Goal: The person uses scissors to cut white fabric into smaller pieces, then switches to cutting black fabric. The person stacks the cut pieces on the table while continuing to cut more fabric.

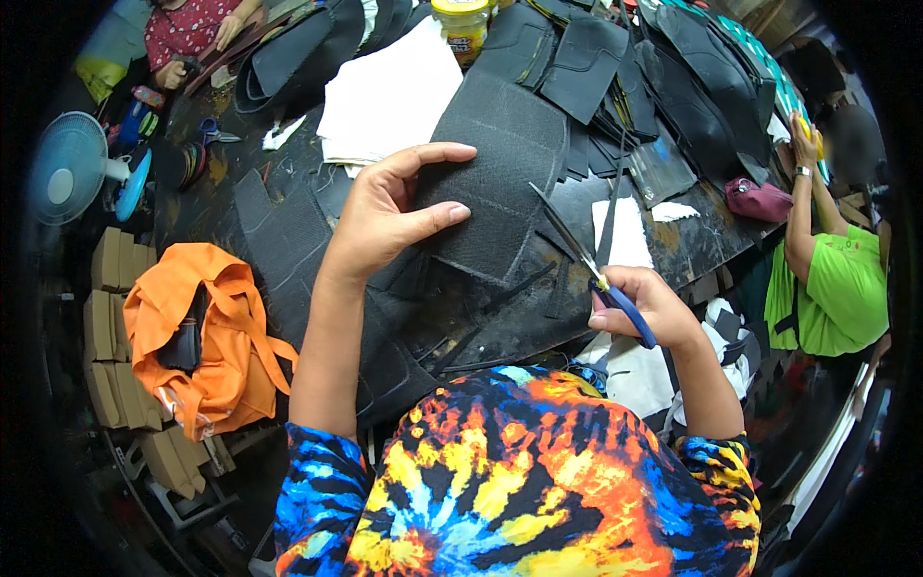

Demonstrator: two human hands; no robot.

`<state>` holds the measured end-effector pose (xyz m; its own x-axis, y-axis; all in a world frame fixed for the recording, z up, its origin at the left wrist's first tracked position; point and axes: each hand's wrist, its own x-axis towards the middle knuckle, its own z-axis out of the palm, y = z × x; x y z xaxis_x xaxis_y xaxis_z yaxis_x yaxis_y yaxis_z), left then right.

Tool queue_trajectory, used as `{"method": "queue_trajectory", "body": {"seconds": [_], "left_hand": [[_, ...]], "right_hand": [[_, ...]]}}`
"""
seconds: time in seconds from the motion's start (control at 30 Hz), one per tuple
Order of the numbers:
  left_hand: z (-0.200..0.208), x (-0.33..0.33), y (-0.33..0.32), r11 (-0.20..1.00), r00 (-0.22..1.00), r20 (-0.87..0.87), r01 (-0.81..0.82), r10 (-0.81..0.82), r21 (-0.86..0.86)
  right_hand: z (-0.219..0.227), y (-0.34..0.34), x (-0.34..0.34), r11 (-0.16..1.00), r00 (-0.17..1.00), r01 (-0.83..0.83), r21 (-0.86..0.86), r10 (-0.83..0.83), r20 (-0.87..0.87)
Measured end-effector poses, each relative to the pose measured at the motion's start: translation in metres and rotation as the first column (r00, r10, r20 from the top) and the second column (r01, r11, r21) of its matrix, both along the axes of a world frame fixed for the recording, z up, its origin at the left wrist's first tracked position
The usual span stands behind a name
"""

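Note:
My left hand [409,197] grips a black fabric piece [500,163] by its left edge, thumb on top and some fingers hidden beneath. The piece has rounded corners and pale lines across it. In my right hand [646,303] is a pair of scissors [577,245] with blue handles. Their blades point up and left, close to the right edge of the piece. A narrow black strip [610,216] hangs beside the scissors, above a white scrap [627,236]. I cannot tell whether the strip touches my right hand.
White sheets [389,91], a yellow-lidded jar [461,24] and stacked black pieces [586,62] lie across the far table. An orange bag [207,337] and a blue fan [69,168] stand at left. One person [197,34] sits far left; another in green [841,288] is at right.

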<state>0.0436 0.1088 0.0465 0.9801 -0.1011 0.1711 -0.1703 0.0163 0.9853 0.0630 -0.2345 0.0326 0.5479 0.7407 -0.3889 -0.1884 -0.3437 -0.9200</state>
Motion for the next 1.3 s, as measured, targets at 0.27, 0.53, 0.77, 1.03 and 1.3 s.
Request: {"method": "queue_trajectory", "body": {"seconds": [0.27,0.53,0.77,1.03,1.3], "left_hand": [[0.0,-0.011,0.014,0.992,0.996,0.084,-0.034,0.023,0.125],[0.001,-0.017,0.018,0.989,0.999,0.038,0.015,-0.02,0.144],[0.0,-0.021,0.023,0.995,1.0,0.012,0.01,-0.011,0.095],[0.006,-0.026,0.022,0.999,0.995,-0.092,0.039,-0.039,-0.001],[0.005,-0.032,0.028,1.0,0.995,-0.098,0.006,-0.006,0.0]], "right_hand": [[0.003,0.027,0.011,0.966,0.965,-0.257,0.042,0.253,0.075],[0.01,0.045,0.014,0.945,0.936,-0.32,-0.064,0.326,0.131],[0.0,0.042,0.002,0.98,0.982,-0.189,-0.067,0.187,-0.032],[0.006,0.07,0.011,0.953,0.947,-0.303,-0.011,0.303,0.111],[0.006,0.086,0.008,0.967,0.967,-0.253,-0.029,0.254,0.026]]}}
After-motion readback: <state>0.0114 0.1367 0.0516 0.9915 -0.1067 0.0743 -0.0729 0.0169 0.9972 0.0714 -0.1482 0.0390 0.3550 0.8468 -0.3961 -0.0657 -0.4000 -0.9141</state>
